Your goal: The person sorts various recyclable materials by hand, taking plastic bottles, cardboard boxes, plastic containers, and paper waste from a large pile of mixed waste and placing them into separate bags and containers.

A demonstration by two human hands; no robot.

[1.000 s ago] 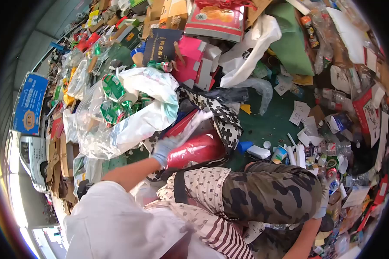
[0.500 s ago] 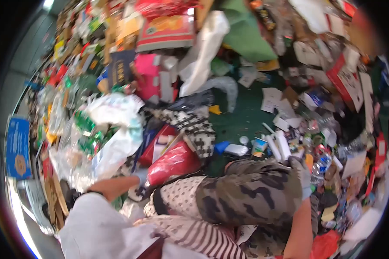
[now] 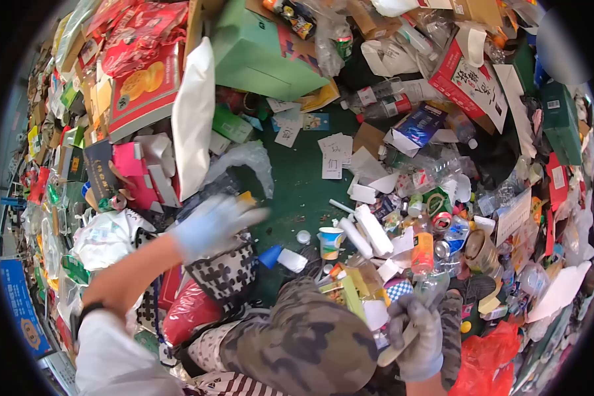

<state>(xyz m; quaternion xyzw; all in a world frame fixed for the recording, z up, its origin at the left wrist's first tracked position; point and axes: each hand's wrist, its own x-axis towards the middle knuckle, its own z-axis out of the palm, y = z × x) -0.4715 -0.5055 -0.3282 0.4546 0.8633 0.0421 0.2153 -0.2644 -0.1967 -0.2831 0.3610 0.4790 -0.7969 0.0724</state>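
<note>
My left hand (image 3: 214, 228), in a pale blue-white glove, is stretched out over a black-and-white patterned bag (image 3: 227, 274). Its fingers point right, apart and smeared by motion, with nothing seen in them. A shiny red package (image 3: 190, 313) sits in the bag, below my left wrist. My right hand (image 3: 419, 336), in a grey glove, is closed by my camouflage-clad knee around a flat beige strip with a rounded end (image 3: 397, 348); what it is I cannot tell. Just above those fingers lies a clear plastic bottle (image 3: 432, 287).
Mixed waste surrounds me on a green floor (image 3: 290, 208). A paper cup (image 3: 330, 242), white tubes (image 3: 373, 231), an orange-labelled bottle (image 3: 422, 251) and several cans lie ahead. A green box (image 3: 264, 59) and a red carton (image 3: 145, 89) stand farther off; a red plastic bag (image 3: 488, 363) lies at right.
My left hand has risen from beside the red package and reached forward over the patterned bag. My right hand has come off my knee and now shows the beige strip. The view has swung right.
</note>
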